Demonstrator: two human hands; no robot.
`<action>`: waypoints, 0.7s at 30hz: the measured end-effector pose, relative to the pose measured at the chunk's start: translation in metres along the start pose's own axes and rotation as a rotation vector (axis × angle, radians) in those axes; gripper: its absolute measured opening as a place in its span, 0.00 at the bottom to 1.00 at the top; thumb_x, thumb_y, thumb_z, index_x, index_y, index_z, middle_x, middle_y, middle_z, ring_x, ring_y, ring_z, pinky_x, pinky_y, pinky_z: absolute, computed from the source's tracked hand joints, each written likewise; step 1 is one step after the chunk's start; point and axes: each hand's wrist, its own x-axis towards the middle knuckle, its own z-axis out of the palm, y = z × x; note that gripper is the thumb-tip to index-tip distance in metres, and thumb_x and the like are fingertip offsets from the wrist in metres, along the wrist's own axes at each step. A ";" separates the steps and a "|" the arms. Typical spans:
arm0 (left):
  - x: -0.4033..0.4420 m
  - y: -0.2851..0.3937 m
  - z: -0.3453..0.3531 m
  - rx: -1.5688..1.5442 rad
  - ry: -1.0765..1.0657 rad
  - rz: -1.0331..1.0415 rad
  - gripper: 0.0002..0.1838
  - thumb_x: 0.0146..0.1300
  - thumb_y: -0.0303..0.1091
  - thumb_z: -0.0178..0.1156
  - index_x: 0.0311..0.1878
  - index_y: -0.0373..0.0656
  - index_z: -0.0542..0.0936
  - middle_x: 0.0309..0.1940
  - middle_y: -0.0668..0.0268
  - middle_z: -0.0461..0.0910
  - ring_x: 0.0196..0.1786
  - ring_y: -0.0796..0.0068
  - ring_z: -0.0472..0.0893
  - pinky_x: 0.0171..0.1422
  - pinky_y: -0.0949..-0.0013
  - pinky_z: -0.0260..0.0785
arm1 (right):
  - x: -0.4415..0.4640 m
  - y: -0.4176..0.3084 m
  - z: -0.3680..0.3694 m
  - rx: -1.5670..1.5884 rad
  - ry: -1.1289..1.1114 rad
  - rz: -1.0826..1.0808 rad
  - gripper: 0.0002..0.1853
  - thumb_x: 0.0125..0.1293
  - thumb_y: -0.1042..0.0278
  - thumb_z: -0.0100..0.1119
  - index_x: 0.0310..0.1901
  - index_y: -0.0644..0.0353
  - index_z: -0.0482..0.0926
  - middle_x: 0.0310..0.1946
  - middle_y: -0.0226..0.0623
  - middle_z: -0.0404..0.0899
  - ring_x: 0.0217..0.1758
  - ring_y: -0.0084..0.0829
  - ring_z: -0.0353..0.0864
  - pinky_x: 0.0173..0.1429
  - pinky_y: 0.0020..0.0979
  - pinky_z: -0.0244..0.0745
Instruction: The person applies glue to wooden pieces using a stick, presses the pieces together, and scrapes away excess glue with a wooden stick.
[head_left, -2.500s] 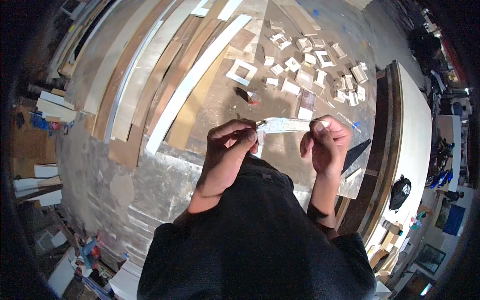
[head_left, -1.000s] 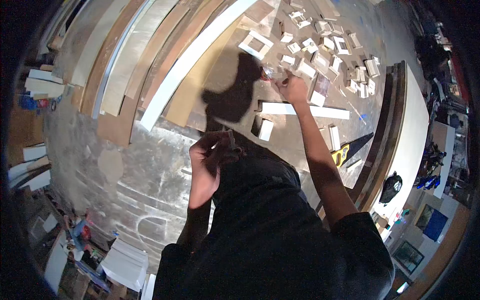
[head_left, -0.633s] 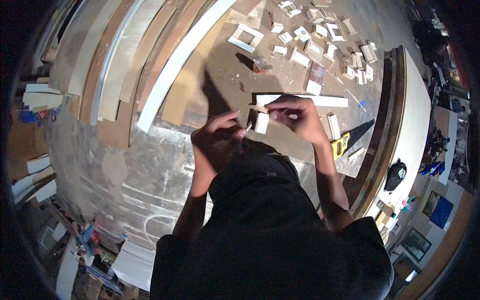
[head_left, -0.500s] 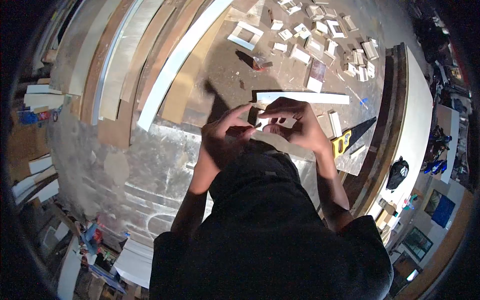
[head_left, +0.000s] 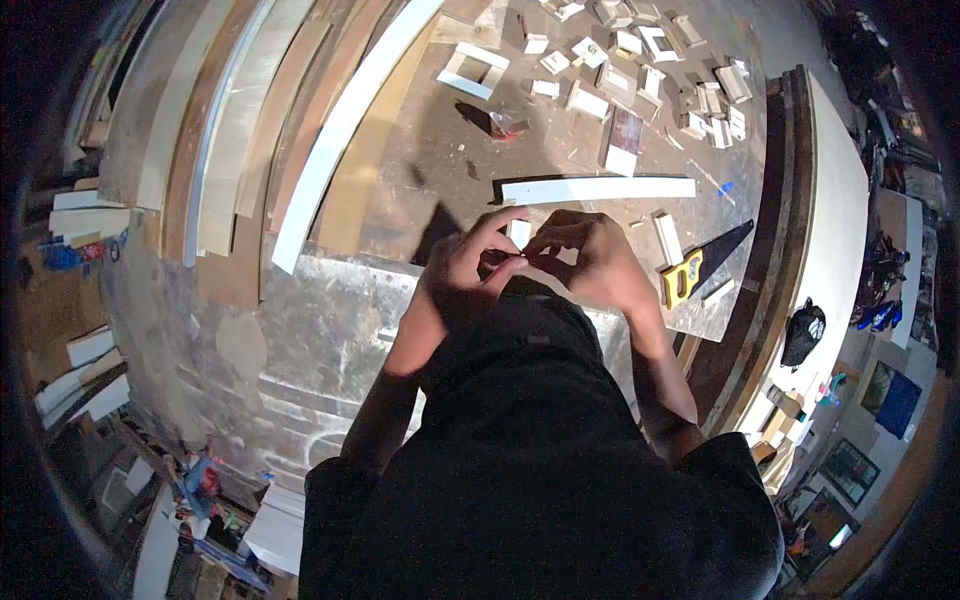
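Observation:
My left hand (head_left: 468,268) and my right hand (head_left: 597,262) are close together in front of my body. Both have bent fingers, with thumb and fingertips brought together and the tips nearly meeting. A small pale wood block (head_left: 519,233) shows in the gap between them; whether it is held or lies behind the fingers, I cannot tell. Whatever is pinched at the fingertips is too small and shadowed to name. Just beyond the hands lies a long white strip (head_left: 600,189). A handsaw (head_left: 700,268) with a yellow handle rests right of my right hand, beside a short wood piece (head_left: 667,238).
Small wood blocks (head_left: 615,80) are scattered at the far side, near a square wood frame (head_left: 472,71). Long boards (head_left: 235,130) lie at the left. A long pale board edge (head_left: 835,200) runs along the right, with a black cap (head_left: 803,333) on it.
My hands have drawn closer together, and the right fingers have closed in more. The view has shifted slightly, so the table things appear a little higher and further left.

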 end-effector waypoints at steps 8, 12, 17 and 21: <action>0.009 -0.140 0.040 -0.138 0.215 -0.203 0.16 0.64 0.29 0.68 0.54 0.38 0.80 0.32 0.61 0.86 0.33 0.80 0.83 0.37 0.74 0.77 | 0.006 0.150 0.066 0.045 0.164 0.192 0.08 0.54 0.70 0.69 0.38 0.56 0.87 0.38 0.42 0.87 0.38 0.41 0.87 0.44 0.38 0.81; 0.004 -0.198 0.055 -0.155 -0.011 -0.357 0.13 0.65 0.30 0.68 0.51 0.36 0.82 0.39 0.64 0.85 0.38 0.82 0.81 0.42 0.76 0.76 | 0.009 0.210 0.120 0.006 0.290 0.199 0.08 0.58 0.72 0.67 0.40 0.57 0.86 0.39 0.41 0.86 0.39 0.41 0.86 0.42 0.36 0.81; 0.015 -0.227 0.079 -0.239 -0.024 -0.349 0.14 0.63 0.31 0.69 0.49 0.34 0.83 0.36 0.60 0.85 0.40 0.80 0.84 0.43 0.73 0.78 | 0.012 0.223 0.135 -0.058 0.435 0.031 0.08 0.59 0.69 0.66 0.41 0.55 0.86 0.40 0.41 0.86 0.42 0.44 0.86 0.46 0.38 0.80; 0.022 -0.228 0.087 -0.179 -0.024 -0.299 0.15 0.61 0.30 0.70 0.49 0.34 0.83 0.38 0.58 0.86 0.37 0.77 0.85 0.42 0.73 0.78 | 0.018 0.212 0.134 -0.073 0.388 0.136 0.09 0.59 0.68 0.66 0.41 0.54 0.87 0.40 0.40 0.86 0.43 0.43 0.86 0.46 0.38 0.80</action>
